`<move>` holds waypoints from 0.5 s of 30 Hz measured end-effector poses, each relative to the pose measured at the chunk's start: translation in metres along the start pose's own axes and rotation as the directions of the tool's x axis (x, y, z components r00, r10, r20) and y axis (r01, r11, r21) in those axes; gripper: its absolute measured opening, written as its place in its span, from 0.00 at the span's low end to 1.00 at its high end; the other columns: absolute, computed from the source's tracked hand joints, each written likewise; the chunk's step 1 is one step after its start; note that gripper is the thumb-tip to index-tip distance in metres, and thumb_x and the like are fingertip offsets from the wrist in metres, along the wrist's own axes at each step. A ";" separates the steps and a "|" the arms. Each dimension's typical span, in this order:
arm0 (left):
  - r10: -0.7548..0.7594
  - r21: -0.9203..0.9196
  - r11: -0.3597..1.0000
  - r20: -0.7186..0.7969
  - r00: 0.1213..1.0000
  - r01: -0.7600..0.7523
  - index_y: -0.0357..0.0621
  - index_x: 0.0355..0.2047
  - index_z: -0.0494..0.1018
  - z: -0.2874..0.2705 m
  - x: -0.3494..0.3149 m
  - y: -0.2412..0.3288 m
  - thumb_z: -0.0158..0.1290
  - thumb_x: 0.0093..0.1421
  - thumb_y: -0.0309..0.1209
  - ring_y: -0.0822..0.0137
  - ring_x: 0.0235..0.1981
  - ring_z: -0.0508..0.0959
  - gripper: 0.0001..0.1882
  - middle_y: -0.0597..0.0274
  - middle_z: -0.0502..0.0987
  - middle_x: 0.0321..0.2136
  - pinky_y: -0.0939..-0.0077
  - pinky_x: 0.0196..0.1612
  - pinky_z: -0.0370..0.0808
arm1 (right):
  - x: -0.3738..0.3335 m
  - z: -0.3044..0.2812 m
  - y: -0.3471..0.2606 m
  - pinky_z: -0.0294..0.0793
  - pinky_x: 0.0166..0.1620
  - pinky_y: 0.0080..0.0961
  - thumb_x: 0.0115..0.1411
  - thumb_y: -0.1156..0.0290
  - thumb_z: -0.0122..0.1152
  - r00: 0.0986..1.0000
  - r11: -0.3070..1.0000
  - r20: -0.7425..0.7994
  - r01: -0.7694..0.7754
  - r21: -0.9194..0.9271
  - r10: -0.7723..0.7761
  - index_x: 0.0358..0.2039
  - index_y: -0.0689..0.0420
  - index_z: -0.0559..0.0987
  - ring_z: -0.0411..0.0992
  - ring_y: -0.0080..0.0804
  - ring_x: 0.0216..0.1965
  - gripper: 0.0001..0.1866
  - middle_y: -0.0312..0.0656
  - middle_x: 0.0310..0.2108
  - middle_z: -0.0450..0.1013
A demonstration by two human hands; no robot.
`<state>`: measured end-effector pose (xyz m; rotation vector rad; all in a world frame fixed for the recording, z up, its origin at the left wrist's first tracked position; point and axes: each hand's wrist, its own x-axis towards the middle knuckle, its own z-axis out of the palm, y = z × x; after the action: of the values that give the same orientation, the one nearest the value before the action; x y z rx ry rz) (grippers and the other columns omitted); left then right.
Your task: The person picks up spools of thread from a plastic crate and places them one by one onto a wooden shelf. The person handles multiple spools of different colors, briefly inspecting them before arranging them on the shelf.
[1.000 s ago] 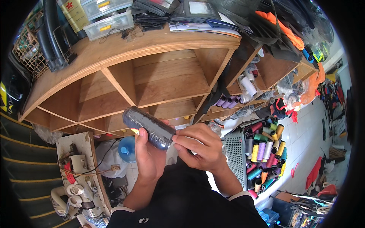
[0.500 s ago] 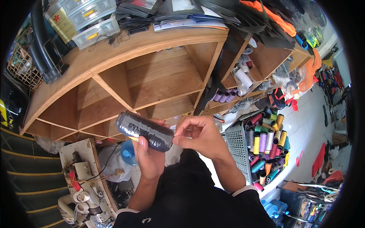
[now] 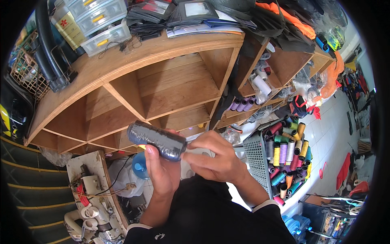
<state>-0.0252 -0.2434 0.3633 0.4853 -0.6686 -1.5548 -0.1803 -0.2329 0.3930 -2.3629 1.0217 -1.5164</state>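
Observation:
A dark spool of thread [image 3: 159, 140] in shiny clear plastic wrap lies tilted across my left hand [image 3: 162, 173]. The thumb of that hand presses on the spool's near side and the fingers wrap round behind it. A small yellow spot shows beside the thumb. At the spool's right end is my right hand [image 3: 215, 156], its thumb and fingers closed together against the edge. What they pinch there, if anything, is too small to make out.
Beyond my hands stands a curved wooden shelf unit [image 3: 174, 87] with compartments. A grey plastic basket [image 3: 256, 162] full of coloured thread spools [image 3: 290, 156] is at the right. A sewing machine [image 3: 91, 215] on its table sits at lower left, near a blue water bottle [image 3: 140, 166].
My right hand has turned, its back now more upward, and its fingers have shifted a little along the spool's end. The left hand still holds the spool; the view has shifted slightly.

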 end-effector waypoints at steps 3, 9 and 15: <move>-0.060 0.031 0.998 -0.059 0.996 0.062 0.47 0.58 0.61 0.007 0.000 0.001 0.34 0.69 0.56 0.59 0.49 0.74 0.29 0.55 0.72 0.48 0.63 0.52 0.71 | -0.003 0.010 -0.005 0.73 0.34 0.27 0.43 0.81 0.69 0.999 0.998 0.035 0.023 0.064 -0.025 0.37 0.55 0.82 0.74 0.35 0.32 0.17 0.40 0.33 0.75; -0.043 -0.007 0.999 -0.090 0.995 0.042 0.47 0.56 0.61 0.008 -0.002 0.001 0.34 0.69 0.57 0.59 0.49 0.74 0.30 0.55 0.72 0.48 0.63 0.50 0.72 | -0.007 0.008 -0.006 0.72 0.36 0.25 0.46 0.80 0.71 0.964 0.951 -0.161 -0.165 0.263 0.212 0.36 0.59 0.80 0.74 0.31 0.33 0.15 0.44 0.33 0.75; -0.088 -0.085 0.993 -0.142 0.986 0.076 0.47 0.56 0.62 0.008 0.001 0.002 0.35 0.68 0.57 0.59 0.49 0.74 0.30 0.56 0.73 0.47 0.63 0.51 0.71 | -0.013 0.023 -0.004 0.70 0.40 0.22 0.47 0.80 0.71 0.874 0.838 -0.214 -0.307 0.452 0.436 0.35 0.62 0.79 0.73 0.30 0.37 0.14 0.44 0.33 0.74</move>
<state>-0.0291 -0.2430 0.3710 0.5668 -0.4774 -1.5997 -0.1618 -0.2270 0.3747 -1.5648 1.0304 -1.7599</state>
